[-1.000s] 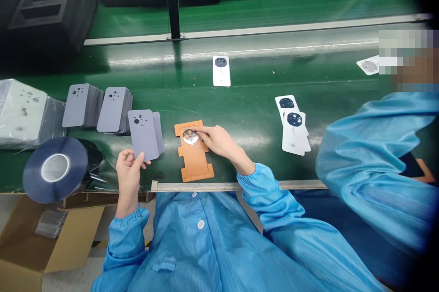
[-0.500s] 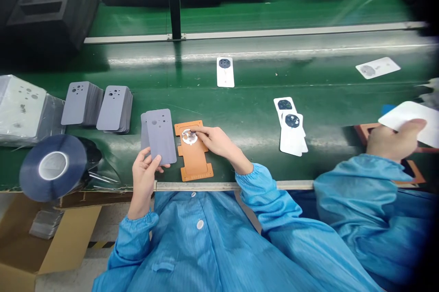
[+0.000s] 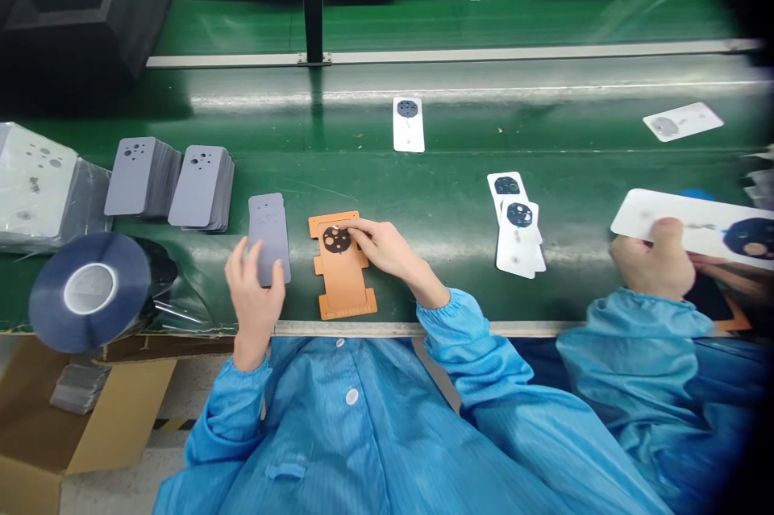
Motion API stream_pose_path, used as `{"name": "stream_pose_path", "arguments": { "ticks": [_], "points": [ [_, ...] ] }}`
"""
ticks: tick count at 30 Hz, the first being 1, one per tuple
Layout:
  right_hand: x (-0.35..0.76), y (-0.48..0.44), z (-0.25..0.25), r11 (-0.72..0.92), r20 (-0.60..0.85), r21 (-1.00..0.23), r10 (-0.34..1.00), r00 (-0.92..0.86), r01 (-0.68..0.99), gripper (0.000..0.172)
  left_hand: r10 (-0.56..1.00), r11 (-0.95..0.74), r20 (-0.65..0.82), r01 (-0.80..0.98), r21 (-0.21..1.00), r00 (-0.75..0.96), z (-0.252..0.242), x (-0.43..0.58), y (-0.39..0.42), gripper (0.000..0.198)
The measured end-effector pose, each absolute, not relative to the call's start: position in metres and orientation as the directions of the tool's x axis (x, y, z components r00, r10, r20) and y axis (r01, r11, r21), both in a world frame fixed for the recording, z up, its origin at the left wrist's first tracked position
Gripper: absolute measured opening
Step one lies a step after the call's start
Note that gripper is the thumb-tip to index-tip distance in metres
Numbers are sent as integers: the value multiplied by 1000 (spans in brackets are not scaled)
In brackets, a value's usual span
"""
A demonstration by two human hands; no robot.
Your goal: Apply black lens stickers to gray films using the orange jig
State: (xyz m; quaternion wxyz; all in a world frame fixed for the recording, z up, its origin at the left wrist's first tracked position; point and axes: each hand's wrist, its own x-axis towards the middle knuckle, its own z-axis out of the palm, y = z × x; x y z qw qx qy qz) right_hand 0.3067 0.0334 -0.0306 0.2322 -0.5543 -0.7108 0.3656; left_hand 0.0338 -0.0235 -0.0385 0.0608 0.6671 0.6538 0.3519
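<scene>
An orange jig (image 3: 344,281) lies flat on the green bench in front of me, with a dark round piece with holes (image 3: 336,240) at its upper end. My right hand (image 3: 387,251) pinches at the top edge of this round piece; anything between the fingertips is too small to name. To the left, my left hand (image 3: 256,289) is spread with nothing held, over the lower part of a grey phone-shaped sheet (image 3: 270,226) lying on the bench.
Two grey sheet stacks (image 3: 130,176) (image 3: 197,188), a wrapped white stack (image 3: 33,184) and a film roll (image 3: 90,289) stand left. White cards (image 3: 517,245) lie right of the jig, another (image 3: 409,132) beyond it. At far right, a co-worker's hand (image 3: 656,269) holds a white card.
My left hand has let go of the grey sheet and opened, moving slightly left. The round piece now looks dark instead of shiny. The co-worker's card has shifted left and shows a dark circle.
</scene>
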Motion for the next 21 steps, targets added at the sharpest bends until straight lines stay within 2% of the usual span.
{"name": "stream_pose_path", "arguments": {
  "ticks": [3, 7, 21],
  "points": [
    [307, 34, -32, 109, -92, -751, 959, -267, 652, 38, 903, -352, 402, 798, 488, 152, -39, 60, -10, 38],
    [307, 34, -35, 98, -115, -711, 961, -253, 696, 38, 881, -460, 335, 772, 439, 334, -44, 90, 8, 38],
    [309, 33, -36, 96, -117, -699, 962, -246, 708, 40, 914, -404, 242, 777, 483, 324, -48, 100, 14, 37]
  ]
}}
